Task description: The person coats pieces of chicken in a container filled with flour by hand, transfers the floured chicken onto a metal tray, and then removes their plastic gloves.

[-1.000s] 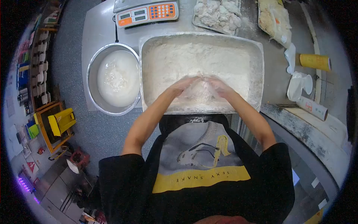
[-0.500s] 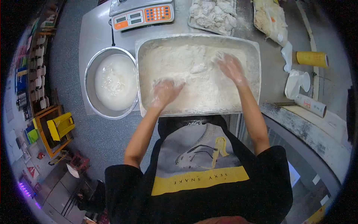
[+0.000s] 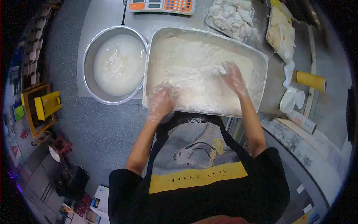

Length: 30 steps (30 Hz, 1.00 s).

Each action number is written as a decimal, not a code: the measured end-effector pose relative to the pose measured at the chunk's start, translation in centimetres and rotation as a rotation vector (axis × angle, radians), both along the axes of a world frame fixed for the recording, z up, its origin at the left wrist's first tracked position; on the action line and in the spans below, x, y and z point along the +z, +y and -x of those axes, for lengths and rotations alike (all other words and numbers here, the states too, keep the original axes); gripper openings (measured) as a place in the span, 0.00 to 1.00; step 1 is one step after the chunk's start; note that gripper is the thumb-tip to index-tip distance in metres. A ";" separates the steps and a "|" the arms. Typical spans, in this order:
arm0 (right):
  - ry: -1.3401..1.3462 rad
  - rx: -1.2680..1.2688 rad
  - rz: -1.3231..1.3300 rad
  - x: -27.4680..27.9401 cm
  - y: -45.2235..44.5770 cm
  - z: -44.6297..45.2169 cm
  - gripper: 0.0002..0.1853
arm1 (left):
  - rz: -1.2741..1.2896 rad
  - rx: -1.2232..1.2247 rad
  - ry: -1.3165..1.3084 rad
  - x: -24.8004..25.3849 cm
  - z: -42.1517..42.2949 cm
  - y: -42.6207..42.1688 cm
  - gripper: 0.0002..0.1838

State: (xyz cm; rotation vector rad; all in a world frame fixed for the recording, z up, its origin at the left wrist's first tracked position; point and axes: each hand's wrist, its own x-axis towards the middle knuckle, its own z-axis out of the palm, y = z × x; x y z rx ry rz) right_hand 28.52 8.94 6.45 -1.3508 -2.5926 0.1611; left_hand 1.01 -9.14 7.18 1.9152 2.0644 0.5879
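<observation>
A metal tray [image 3: 263, 87] holds a bed of white flour [image 3: 186, 56]. My right hand [image 3: 234, 78], in a clear plastic glove, is over the right half of the flour. Its fingers are closed on the end of a flour-coated piece [image 3: 214, 70] of food whose kind I cannot make out. At the tray's front left corner is my left hand [image 3: 163, 99], also gloved. Its fingers are curled in, and what they hold, if anything, is hidden.
Left of the tray stands a round metal bowl [image 3: 88, 80] of milky liquid. An orange-and-white scale [image 3: 160, 6] sits at the back. Flour-coated pieces [image 3: 231, 18] fill a tray behind; a yellow roll [image 3: 311, 81] and a can [image 3: 302, 121] are to the right.
My left hand has drawn back toward the tray's front left corner and curled. My right hand has come down and closed on the floured piece. The camera view has shifted and turned.
</observation>
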 end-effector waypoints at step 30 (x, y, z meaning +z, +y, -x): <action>0.271 -0.058 -0.162 14.4 19.2 -2.9 0.19 | -0.058 -0.031 0.079 2.1 -0.1 0.8 0.18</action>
